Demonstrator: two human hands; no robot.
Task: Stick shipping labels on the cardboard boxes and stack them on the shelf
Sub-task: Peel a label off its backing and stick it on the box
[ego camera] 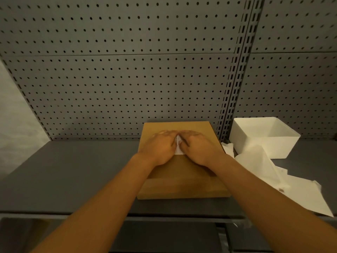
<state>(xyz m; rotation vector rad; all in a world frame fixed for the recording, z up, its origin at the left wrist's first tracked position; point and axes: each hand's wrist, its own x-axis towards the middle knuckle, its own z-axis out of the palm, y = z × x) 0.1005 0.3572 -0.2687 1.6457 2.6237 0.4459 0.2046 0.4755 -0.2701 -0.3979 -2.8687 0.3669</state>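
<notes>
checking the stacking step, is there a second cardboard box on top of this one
No, the single cardboard box lies on the shelf with only both hands and a label on it.

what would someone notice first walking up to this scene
Two bare hands, left hand and right hand, press side by side on a white label atop a flat cardboard box at mid-shelf. To the right sit a white bin and loose white sheets.

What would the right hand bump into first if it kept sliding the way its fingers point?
The right hand lies flat on the cardboard box, fingers pointing up-left. It would probably meet the left hand almost at once, over the white label between them. Beyond them stands the pegboard wall.
</notes>
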